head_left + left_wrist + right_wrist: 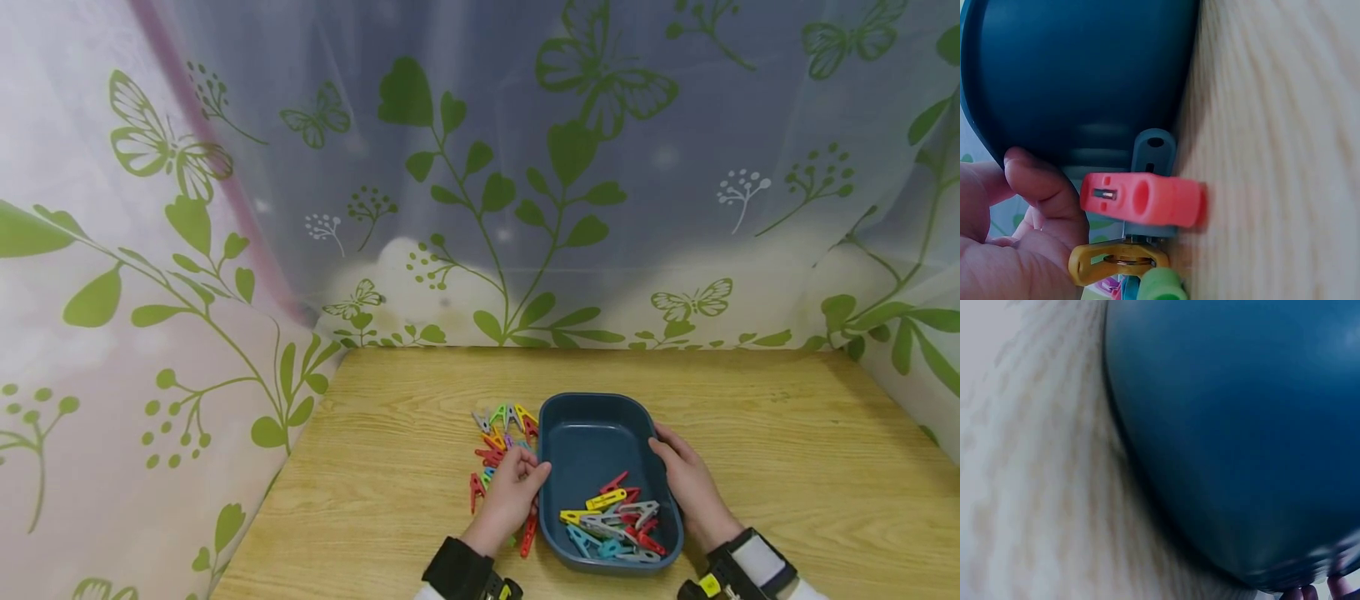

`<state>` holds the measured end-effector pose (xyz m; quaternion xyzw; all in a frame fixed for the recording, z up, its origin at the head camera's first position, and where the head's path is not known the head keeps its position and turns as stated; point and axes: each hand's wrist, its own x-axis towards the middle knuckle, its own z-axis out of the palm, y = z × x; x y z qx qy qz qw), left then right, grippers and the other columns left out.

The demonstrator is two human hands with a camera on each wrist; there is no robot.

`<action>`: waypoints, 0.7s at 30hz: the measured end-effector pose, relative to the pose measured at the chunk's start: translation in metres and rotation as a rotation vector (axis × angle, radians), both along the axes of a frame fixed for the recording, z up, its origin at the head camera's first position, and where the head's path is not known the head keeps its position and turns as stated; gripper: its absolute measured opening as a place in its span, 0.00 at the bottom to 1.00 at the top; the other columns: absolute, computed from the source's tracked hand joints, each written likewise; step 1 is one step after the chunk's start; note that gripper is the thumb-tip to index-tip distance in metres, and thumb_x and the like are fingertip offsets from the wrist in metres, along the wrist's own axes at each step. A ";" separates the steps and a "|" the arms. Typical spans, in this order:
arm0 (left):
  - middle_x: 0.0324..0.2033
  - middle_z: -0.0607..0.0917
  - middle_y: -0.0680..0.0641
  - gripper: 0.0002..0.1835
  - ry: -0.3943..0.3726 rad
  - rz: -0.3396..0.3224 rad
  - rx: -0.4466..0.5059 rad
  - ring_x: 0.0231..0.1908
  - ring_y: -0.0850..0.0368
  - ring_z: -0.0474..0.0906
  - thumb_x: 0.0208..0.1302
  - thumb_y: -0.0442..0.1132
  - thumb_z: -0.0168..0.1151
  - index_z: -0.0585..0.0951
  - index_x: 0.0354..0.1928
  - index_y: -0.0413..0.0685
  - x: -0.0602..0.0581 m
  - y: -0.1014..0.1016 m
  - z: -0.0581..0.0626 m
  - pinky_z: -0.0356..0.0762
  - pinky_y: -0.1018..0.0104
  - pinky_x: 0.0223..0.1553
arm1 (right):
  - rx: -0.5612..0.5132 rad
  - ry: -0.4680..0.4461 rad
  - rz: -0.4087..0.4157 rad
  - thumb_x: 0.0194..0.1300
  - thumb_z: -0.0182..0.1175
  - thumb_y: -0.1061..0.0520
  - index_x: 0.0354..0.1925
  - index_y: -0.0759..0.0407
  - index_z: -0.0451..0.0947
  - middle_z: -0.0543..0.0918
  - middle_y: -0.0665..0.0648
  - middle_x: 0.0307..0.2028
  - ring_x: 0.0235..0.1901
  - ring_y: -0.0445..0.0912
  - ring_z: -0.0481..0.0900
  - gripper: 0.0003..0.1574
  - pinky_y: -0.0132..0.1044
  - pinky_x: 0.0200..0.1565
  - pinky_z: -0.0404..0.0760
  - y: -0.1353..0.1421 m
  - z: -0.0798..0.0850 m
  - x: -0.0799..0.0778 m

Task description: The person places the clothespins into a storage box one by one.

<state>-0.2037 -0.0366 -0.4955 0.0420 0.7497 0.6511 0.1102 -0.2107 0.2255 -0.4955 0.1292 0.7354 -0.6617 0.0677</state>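
A dark blue plastic basin [596, 442] stands on the wooden table, with several coloured plastic clothespins [615, 525] heaped in its near end. At its left rim is my left hand [513, 492], thumb and curled fingers against the edge. My right hand [693, 483] grips the opposite rim, thumb on top and fingers around the outside. More loose clothespins [491, 437] lie left of the basin, partly hidden by the left hand. In the left wrist view, a red clothespin [1144, 199] and a yellow clothespin [1119, 259] are close to the left fingers. The right wrist view is mostly the basin's outer wall [1229, 425].
A wooden table [390, 467] extends to both sides of the basin. Behind it and along the sides hangs a curtain [480, 208] printed with green leaves and butterflies. A red clothespin [528, 536] lies by the basin's near left side.
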 end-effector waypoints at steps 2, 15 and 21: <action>0.26 0.72 0.51 0.08 -0.001 0.002 -0.002 0.22 0.57 0.69 0.78 0.41 0.57 0.71 0.44 0.45 0.000 0.000 0.000 0.71 0.66 0.26 | -0.009 -0.006 -0.002 0.83 0.42 0.43 0.82 0.59 0.43 0.44 0.65 0.82 0.81 0.63 0.44 0.42 0.60 0.77 0.50 0.000 0.000 -0.001; 0.26 0.73 0.51 0.11 0.051 0.005 -0.092 0.22 0.58 0.72 0.79 0.45 0.56 0.72 0.47 0.43 0.001 -0.003 0.004 0.74 0.66 0.27 | -0.015 -0.003 0.007 0.83 0.41 0.41 0.82 0.58 0.43 0.43 0.64 0.82 0.81 0.62 0.42 0.42 0.60 0.78 0.48 0.000 -0.001 -0.002; 0.26 0.74 0.50 0.17 0.168 0.057 -0.183 0.21 0.61 0.72 0.77 0.44 0.58 0.72 0.54 0.38 0.001 -0.010 0.013 0.72 0.68 0.26 | -0.024 -0.008 0.006 0.84 0.41 0.41 0.82 0.58 0.43 0.42 0.63 0.83 0.81 0.62 0.41 0.42 0.59 0.78 0.47 0.002 -0.002 -0.002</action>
